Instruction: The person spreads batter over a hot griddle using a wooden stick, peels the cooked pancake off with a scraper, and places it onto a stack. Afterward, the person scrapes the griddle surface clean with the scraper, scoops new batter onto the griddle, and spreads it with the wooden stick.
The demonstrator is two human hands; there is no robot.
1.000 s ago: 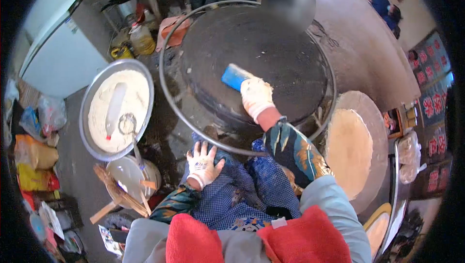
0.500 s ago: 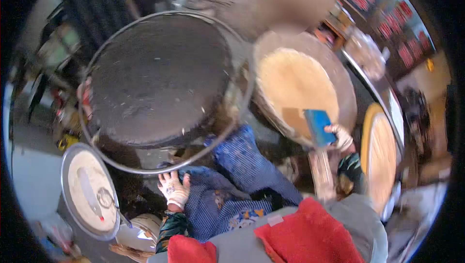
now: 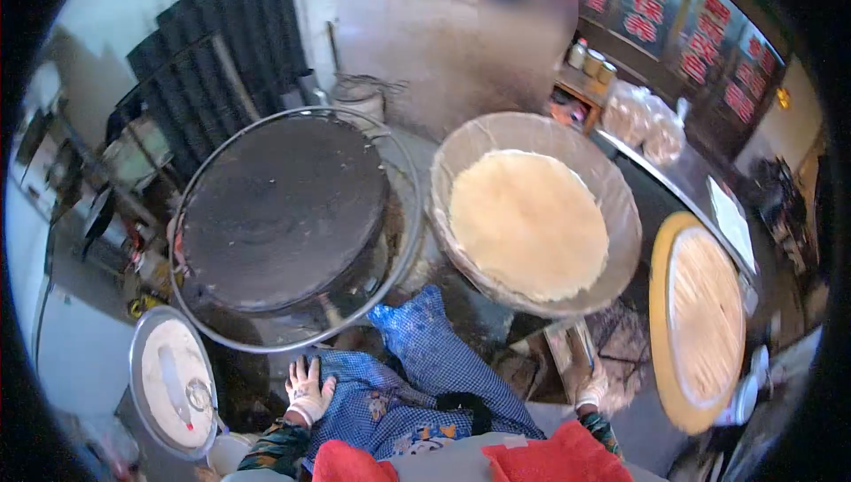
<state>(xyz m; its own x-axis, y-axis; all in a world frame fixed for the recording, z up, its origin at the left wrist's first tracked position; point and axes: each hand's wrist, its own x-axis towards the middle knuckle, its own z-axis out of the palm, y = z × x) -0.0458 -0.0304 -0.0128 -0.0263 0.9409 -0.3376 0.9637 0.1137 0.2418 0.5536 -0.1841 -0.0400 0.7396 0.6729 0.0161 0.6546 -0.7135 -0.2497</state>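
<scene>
Head cam: pale round sheet in the basin, batter waiting in the bowl
So a wide round sheet (image 3: 529,225) is already lying flat in the big lined basin (image 3: 624,225), and the dark griddle (image 3: 284,207) has just a few pale flecks on it. Pale batter (image 3: 164,349) sits in the metal bowl (image 3: 135,362) with a ladle (image 3: 198,395) in it, so I'd say there's plenty left to use. Left hand (image 3: 308,391) is gloved, relaxed and spread on the blue checked cloth (image 3: 355,380), holding nothing; griddle's just ahead, bowl's off to its left. Right hand (image 3: 591,387) is down by the narrow box (image 3: 566,347), fingers at its near end; can't tell if it's gripping anything. The sheet's ahead of that hand and a bit left, well apart from it.
</scene>
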